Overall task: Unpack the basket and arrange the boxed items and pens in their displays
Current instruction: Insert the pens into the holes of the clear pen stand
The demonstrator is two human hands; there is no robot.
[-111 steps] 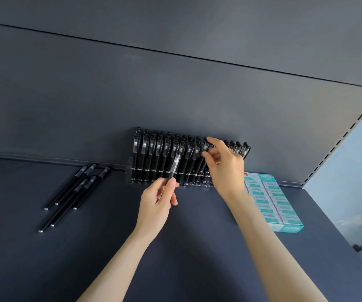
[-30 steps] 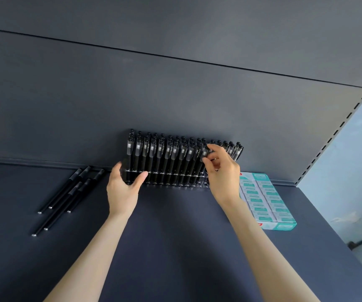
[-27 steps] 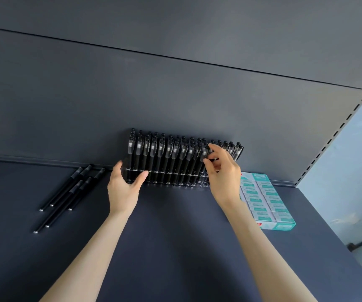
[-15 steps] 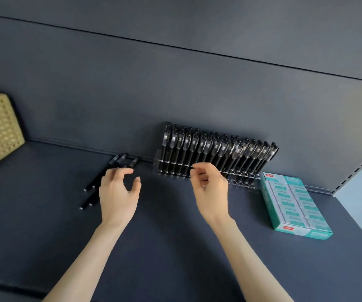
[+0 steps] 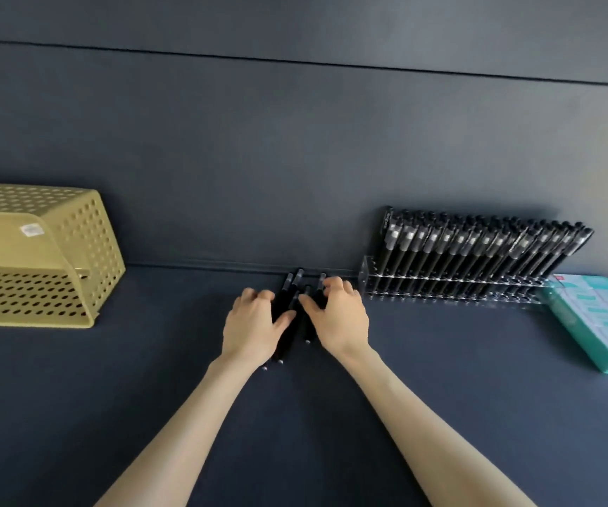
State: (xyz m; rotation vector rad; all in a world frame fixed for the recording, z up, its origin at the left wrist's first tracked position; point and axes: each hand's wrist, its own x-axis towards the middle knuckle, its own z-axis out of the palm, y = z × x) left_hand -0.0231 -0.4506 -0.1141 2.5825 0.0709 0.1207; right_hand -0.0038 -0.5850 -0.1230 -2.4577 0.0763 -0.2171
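Pens (image 5: 298,283) near the shelf (image 5: 130,397) back edge (likely light, stiff, roll-prone): our left hand (image 5: 254,325) and right hand (image 5: 337,320) curl fingers around their mid-barrels.

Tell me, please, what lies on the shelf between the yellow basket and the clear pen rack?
In the head view, loose black pens lie there, the left hand and right hand curled over them; otherwise the shelf is bare.
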